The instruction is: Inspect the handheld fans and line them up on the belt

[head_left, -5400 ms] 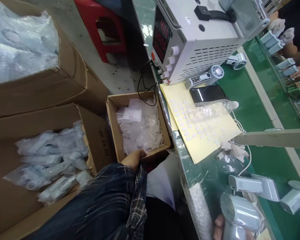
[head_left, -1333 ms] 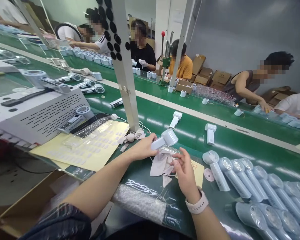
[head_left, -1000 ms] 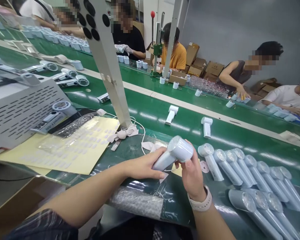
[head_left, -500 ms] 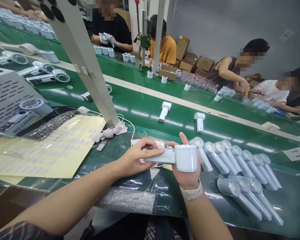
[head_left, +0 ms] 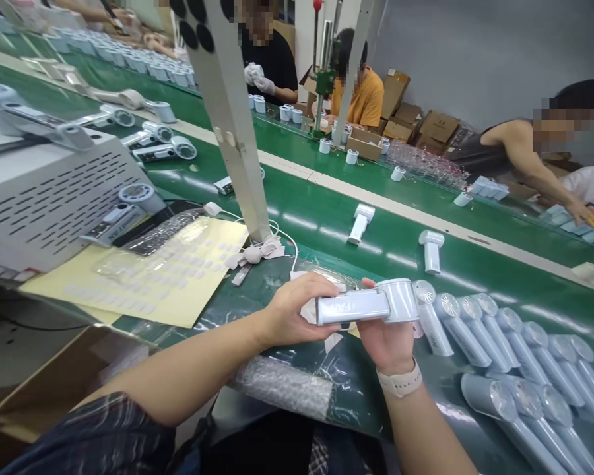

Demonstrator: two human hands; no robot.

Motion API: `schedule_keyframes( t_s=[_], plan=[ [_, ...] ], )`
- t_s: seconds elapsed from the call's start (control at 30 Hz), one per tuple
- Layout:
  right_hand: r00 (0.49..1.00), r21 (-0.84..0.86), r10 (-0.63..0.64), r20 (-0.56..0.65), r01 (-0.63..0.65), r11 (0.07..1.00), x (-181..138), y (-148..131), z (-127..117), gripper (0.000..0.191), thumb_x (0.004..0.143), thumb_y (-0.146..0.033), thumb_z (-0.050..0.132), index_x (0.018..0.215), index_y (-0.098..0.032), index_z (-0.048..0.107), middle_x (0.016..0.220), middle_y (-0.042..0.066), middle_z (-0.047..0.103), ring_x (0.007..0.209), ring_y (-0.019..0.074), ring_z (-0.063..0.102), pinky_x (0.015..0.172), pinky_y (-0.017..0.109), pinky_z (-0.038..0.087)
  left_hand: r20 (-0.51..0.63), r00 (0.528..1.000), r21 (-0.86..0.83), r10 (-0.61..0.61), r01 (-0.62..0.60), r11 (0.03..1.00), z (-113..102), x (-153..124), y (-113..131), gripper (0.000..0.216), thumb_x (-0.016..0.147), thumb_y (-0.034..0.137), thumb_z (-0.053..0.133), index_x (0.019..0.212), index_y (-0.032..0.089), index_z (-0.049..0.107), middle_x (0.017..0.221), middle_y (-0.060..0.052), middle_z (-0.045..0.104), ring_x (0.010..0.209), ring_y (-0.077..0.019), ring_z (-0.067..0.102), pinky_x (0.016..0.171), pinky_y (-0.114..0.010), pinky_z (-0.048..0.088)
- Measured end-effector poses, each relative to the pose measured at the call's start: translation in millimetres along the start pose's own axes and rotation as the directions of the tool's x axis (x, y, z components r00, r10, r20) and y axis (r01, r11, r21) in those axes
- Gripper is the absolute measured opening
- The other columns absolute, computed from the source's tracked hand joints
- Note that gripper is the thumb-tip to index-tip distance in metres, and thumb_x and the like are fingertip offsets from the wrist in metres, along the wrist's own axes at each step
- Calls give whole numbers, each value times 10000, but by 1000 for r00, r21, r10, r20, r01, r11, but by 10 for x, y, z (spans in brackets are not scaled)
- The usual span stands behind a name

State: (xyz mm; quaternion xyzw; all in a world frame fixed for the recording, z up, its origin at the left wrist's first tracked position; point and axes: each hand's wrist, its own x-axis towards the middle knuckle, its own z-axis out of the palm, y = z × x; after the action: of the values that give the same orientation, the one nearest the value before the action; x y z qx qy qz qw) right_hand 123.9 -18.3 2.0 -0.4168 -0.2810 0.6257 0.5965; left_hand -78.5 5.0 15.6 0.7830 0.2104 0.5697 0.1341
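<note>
A pale blue handheld fan point(head_left: 354, 306) lies sideways between my two hands, with lettering on its handle. My left hand point(head_left: 301, 309) pinches the handle's free end, thumb above and fingers below. Under the round head, my right hand point(head_left: 389, 343) holds the fan from beneath, a white watch band on its wrist. Right of the hands, several similar fans point(head_left: 462, 328) lie in two rows with their round ends toward the back. The right hand's fingers are partly hidden behind the fan.
Yellow sheet point(head_left: 178, 290) of white stickers lies left, beside a vented grey box point(head_left: 69, 198). A metal post point(head_left: 242, 152) rises behind it. Bubble wrap point(head_left: 287, 389) lies at the front edge. Two fans point(head_left: 431, 251) rest on the green conveyor point(head_left: 307, 218); co-workers sit across it.
The fan has been turned about its length, so another handle face with lettering shows. My left hand has shifted to the handle's end. The view has swung left.
</note>
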Motion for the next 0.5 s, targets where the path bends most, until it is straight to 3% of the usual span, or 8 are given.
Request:
schedule_keyframes(
  t_s=[0.13, 0.3, 0.4, 0.5],
  plan=[
    [1000, 54, 10, 8, -10, 998, 18, -7, 50, 381, 904, -587, 512, 919, -285, 744, 1009, 49, 755, 840, 249, 668, 654, 363, 537, 61, 986, 37, -154, 152, 988, -23, -30, -32, 461, 745, 465, 802, 1063, 187, 620, 900, -65, 743, 768, -176, 711, 702, -288, 588],
    [999, -28, -1, 53, 2, 1000, 2, -23, 101, 520, 920, -695, 398, 918, -277, 707, 969, 71, 737, 693, 227, 591, 591, 361, 484, 164, 917, -10, -363, 370, 929, -31, -78, -55, 692, 645, 632, 816, 1149, 199, 623, 804, -10, 716, 682, -152, 686, 677, -264, 572],
    [997, -76, 17, 80, -11, 997, 8, -15, 81, 618, 899, -767, 339, 884, -267, 702, 915, 78, 724, 659, 223, 563, 606, 380, 487, 217, 910, -10, -352, 363, 932, -18, -92, -56, 687, 672, 658, 791, 1159, 200, 635, 770, -3, 717, 646, -142, 677, 640, -239, 553],
    [992, -113, 19, 129, -4, 994, 23, -6, 49, 618, 902, -772, 329, 895, -287, 711, 909, 65, 723, 678, 232, 579, 618, 388, 487, 221, 942, -18, -253, 264, 964, 7, -93, -56, 617, 741, 632, 758, 1158, 193, 641, 808, -27, 753, 657, -146, 696, 631, -230, 548]
  ],
)
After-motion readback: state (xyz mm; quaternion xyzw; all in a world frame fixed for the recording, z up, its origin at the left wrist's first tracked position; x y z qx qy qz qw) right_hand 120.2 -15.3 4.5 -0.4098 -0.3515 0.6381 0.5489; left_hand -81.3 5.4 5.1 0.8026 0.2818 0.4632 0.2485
